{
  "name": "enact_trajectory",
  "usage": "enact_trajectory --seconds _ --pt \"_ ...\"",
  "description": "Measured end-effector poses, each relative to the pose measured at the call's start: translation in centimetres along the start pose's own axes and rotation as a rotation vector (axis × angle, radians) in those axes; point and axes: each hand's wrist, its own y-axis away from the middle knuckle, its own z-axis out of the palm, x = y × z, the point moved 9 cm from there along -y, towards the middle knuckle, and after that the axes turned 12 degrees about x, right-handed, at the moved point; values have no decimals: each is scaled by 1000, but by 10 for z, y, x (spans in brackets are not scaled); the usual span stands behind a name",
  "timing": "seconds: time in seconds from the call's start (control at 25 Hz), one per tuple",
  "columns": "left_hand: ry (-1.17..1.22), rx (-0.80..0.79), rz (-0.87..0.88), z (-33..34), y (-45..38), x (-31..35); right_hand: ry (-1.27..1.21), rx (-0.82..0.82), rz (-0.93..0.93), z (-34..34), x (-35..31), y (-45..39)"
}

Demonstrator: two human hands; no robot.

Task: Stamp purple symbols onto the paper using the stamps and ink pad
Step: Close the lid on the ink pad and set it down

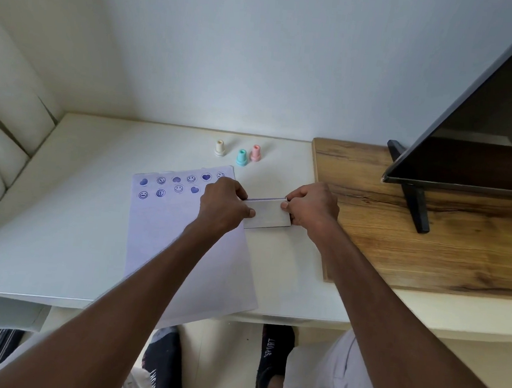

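Note:
A white sheet of paper point(183, 249) lies on the white table point(72, 210), with two rows of purple hearts and smiley faces along its far edge. Just right of it sits the flat white ink pad case point(267, 214), lid down or nearly so, a thin purple line showing along its far edge. My left hand point(224, 205) grips its left end, my right hand point(312, 206) pinches its right end. Three small stamps stand upright behind: a cream stamp point(220, 148), a teal stamp point(241, 157) and a pink stamp point(255, 153).
A wooden board point(397, 254) covers the table's right part, and a dark TV screen point(482, 144) stands on it on a black foot. A white wall runs behind. The paper's near corner overhangs the table's front edge. Cushioned furniture sits at far left.

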Motion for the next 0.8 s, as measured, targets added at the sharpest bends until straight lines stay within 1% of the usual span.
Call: enact_trajectory --seconds 0.2,0.36,0.48,0.56,0.6,0.68,0.8 --pt "10 31 6 -2 1 0 20 -36 -19 3 -2 -5" --pt "-12 28 11 -2 1 3 -21 -104 3 4 -1 -8" --pt "-79 -54 43 3 2 8 -135 -232 64 5 1 -4" --pt "-162 -159 95 12 7 12 -103 -314 46 7 -1 2" --pt "-219 -189 125 17 10 13 -60 -325 21 8 -3 3" --pt "-298 -186 176 20 13 17 -2 -294 -18 7 -7 3" --pt "-296 -138 226 16 10 23 -19 -254 -33 5 -9 1"
